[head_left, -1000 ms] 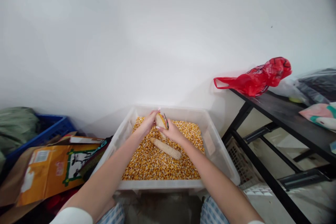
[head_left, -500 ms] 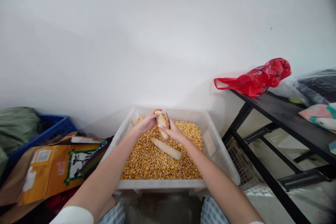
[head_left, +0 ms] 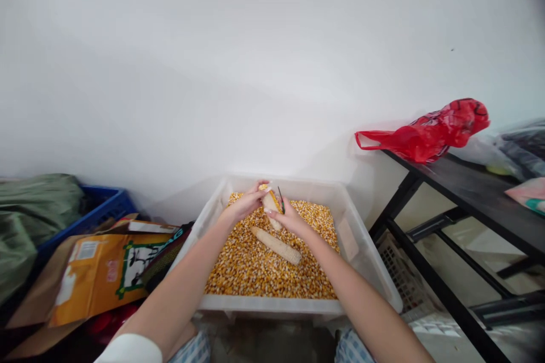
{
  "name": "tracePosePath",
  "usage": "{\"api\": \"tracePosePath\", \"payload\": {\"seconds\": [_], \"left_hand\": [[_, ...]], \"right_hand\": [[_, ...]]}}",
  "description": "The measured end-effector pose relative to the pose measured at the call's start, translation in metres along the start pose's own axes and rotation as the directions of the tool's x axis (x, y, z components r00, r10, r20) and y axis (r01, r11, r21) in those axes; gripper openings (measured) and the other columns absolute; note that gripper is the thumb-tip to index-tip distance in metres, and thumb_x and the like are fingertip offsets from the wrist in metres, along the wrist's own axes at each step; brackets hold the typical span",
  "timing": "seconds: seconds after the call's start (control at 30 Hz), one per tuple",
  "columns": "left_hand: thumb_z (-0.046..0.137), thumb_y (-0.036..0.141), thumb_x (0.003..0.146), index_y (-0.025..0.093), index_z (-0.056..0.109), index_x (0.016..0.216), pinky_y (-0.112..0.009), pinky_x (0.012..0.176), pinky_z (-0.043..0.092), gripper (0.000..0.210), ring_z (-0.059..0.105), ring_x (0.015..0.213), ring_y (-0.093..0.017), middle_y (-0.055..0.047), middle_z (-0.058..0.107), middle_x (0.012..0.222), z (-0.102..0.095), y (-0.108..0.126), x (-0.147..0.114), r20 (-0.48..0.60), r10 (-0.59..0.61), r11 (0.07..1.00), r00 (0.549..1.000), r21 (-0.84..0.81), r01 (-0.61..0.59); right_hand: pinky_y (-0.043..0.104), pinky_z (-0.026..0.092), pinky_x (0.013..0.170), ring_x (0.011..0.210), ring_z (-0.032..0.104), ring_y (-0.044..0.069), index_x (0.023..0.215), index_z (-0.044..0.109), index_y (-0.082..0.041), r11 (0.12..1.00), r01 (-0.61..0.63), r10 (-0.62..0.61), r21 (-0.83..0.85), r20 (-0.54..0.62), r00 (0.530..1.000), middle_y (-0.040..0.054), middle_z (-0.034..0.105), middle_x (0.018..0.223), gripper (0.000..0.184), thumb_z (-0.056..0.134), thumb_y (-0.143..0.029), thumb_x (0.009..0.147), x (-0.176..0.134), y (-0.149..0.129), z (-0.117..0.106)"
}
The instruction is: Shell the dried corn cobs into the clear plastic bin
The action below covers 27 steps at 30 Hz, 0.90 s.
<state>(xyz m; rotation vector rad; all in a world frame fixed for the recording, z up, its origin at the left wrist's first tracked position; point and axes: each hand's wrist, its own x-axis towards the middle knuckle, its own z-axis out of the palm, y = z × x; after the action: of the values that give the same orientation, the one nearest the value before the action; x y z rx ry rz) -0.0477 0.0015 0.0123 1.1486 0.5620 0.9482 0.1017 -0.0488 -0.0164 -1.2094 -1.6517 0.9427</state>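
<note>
My left hand (head_left: 251, 202) is closed around the top of a corn cob (head_left: 270, 202), mostly bare and pale, with yellow kernels left along its upper end and right edge. My right hand (head_left: 289, 218) is closed at the cob's lower right side, its thumb lying against it. From its fingers a thin dark tool with a green part (head_left: 281, 201) points upward; its exact kind is unclear. Below both hands a stripped cob (head_left: 276, 245) lies on loose corn kernels (head_left: 251, 272). These fill the bottom of a whitish plastic tub (head_left: 272, 303).
Left of the tub are an orange printed cardboard box (head_left: 93, 278) and a blue crate (head_left: 108, 204) with a green sack (head_left: 42, 215). On the right stands a black-framed table (head_left: 477, 193) bearing a red plastic bag (head_left: 443, 130), with a pale basket (head_left: 400, 272) underneath. A white wall (head_left: 255, 68) rises behind.
The whole view has shifted, so everything sits slightly farther right. Both hands keep their hold on the cob, with little visible change in its place over the tub.
</note>
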Motion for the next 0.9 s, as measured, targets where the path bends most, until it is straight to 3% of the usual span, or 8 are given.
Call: {"api": "tracePosePath", "payload": {"seconds": [0.13, 0.3, 0.47, 0.9], "left_hand": [[0.055, 0.04, 0.072, 0.02, 0.047, 0.101, -0.026, 0.064, 0.044, 0.035, 0.058, 0.075, -0.017, -0.007, 0.06, 0.089, 0.004, 0.001, 0.001, -0.042, 0.033, 0.999, 0.999, -0.008, -0.033], [0.055, 0.041, 0.072, 0.018, 0.047, 0.084, -0.026, 0.059, 0.044, 0.027, 0.056, 0.061, -0.014, -0.001, 0.057, 0.068, 0.004, -0.009, 0.007, -0.141, 0.026, 1.0, 0.99, 0.001, -0.026], [0.057, 0.037, 0.072, 0.017, 0.044, 0.086, -0.027, 0.064, 0.044, 0.027, 0.056, 0.065, -0.014, 0.0, 0.056, 0.067, 0.001, -0.014, 0.007, -0.07, 0.036, 0.998, 0.997, -0.056, -0.04], [0.061, 0.029, 0.071, 0.018, 0.047, 0.105, -0.027, 0.074, 0.041, 0.039, 0.056, 0.08, -0.015, -0.005, 0.058, 0.088, 0.002, 0.003, -0.007, 0.1, -0.002, 0.999, 0.995, -0.045, 0.006]], "right_hand": [[0.031, 0.04, 0.083, 0.093, 0.053, 0.016, 0.107, 0.043, -0.017, 0.999, 0.006, -0.005, 0.032, -0.029, 1.0, 0.0062, 0.054, 0.104, 0.049, 0.056, -0.045, 0.069, 0.0, -0.006, 0.002], [0.032, 0.039, 0.087, 0.101, 0.051, 0.017, 0.114, 0.041, -0.019, 0.985, -0.012, 0.01, 0.171, 0.018, 1.0, 0.0076, 0.051, 0.114, 0.054, 0.058, -0.042, 0.069, -0.001, -0.001, 0.008], [0.031, 0.037, 0.092, 0.111, 0.045, 0.018, 0.122, 0.037, -0.022, 0.936, -0.08, 0.058, 0.343, 0.076, 0.995, 0.0065, 0.043, 0.125, 0.061, 0.06, -0.038, 0.069, -0.005, 0.001, 0.007], [0.032, 0.036, 0.094, 0.111, 0.045, 0.019, 0.122, 0.038, -0.023, 0.875, -0.119, 0.056, 0.469, 0.146, 0.988, 0.004, 0.043, 0.125, 0.062, 0.063, -0.032, 0.066, -0.005, 0.007, 0.005]]}}
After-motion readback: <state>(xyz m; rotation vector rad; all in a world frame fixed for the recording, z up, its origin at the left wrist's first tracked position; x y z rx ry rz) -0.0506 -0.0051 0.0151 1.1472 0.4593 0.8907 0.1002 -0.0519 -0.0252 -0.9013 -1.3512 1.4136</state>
